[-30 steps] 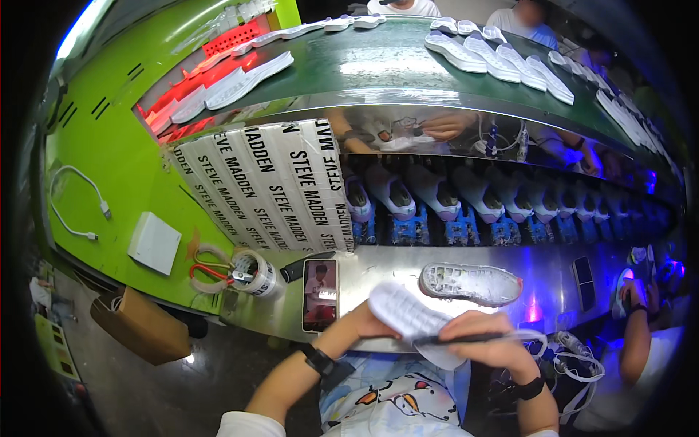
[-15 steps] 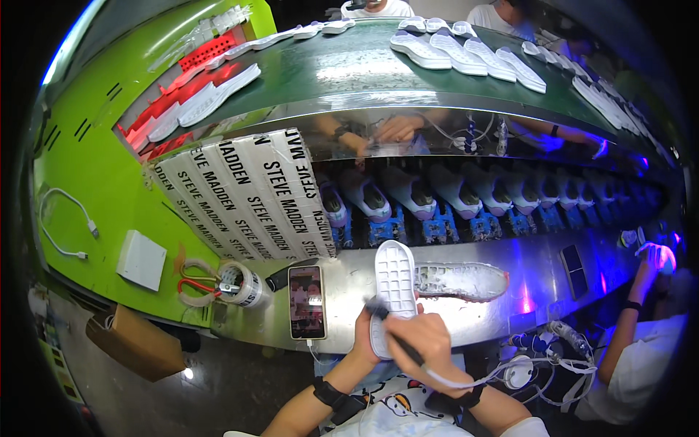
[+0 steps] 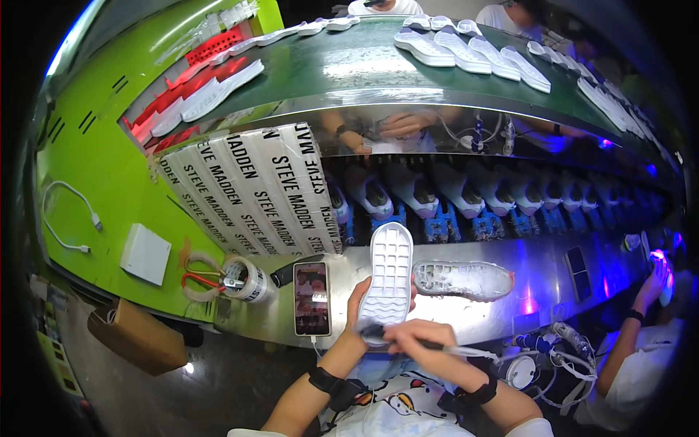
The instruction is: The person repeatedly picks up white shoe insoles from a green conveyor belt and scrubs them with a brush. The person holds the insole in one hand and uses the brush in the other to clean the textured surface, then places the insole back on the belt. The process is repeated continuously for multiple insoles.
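My left hand (image 3: 357,304) grips a white shoe sole (image 3: 391,262) by its sides, its gridded and wavy inner face turned up. In my right hand (image 3: 424,336) is a dark-handled brush (image 3: 374,334) with a pale tube running from its back end. The dark bristles rest on the sole's near end, slightly blurred. Just right of the sole, a sole-shaped piece (image 3: 504,282) smeared with white lies on the metal ledge (image 3: 349,271).
A phone (image 3: 312,300), a tape roll holding scissors (image 3: 253,282) and a patterned carton (image 3: 251,191) stand to the left. Shoes (image 3: 419,200) on blue supports line the lower shelf. Soles lie on the green belt (image 3: 328,62). Tubes hang at right near a co-worker's arm (image 3: 632,313).
The sole has shifted up a little and turned slightly. My right hand has brought the brush down from the sole's middle to its near end.
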### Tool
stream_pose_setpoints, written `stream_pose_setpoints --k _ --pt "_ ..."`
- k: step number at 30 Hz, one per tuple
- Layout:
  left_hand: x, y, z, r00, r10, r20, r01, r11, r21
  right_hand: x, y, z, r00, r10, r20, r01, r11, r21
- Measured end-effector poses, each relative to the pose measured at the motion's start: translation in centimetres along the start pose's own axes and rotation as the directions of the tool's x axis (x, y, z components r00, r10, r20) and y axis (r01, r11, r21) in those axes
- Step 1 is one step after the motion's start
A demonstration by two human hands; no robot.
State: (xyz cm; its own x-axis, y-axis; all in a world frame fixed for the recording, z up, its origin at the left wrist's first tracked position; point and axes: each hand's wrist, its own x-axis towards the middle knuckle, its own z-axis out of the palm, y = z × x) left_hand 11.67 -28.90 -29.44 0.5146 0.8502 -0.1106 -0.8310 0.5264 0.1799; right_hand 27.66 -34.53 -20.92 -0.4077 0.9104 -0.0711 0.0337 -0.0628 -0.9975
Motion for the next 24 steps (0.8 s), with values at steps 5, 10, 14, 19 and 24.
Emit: stream_pose_setpoints --k 5,10,14,19,24 --pt "0.8 1.2 1.3 0.989 -0.115 0.097 0.107 0.99 0.088 0.5 -1.8 -2.7 0.995 0.092 0.046 -0.1 0.973 0.209" --pt "1.3 1.6 1.7 0.954 -0.3 -0.016 0.293 0.915 0.279 0.2 -2.9 -4.5 0.967 -0.002 0.253 0.043 0.986 -0.158" --pt "2.6 1.8 5.7 0.885 -0.421 -0.197 0.458 0.864 0.208 0.6 -3.4 -4.4 0.939 -0.246 0.243 0.301 0.926 -0.228" --pt "-1.4 1.9 11.7 0.997 -0.033 -0.063 0.071 0.525 0.848 0.1 -4.0 -6.6 0.912 -0.215 0.349 0.333 0.885 -0.325" --pt "1.4 2.7 10.3 0.948 -0.261 -0.183 0.294 0.495 0.818 -0.7 -5.0 -6.5 0.865 -0.272 0.421 0.453 0.784 -0.424"
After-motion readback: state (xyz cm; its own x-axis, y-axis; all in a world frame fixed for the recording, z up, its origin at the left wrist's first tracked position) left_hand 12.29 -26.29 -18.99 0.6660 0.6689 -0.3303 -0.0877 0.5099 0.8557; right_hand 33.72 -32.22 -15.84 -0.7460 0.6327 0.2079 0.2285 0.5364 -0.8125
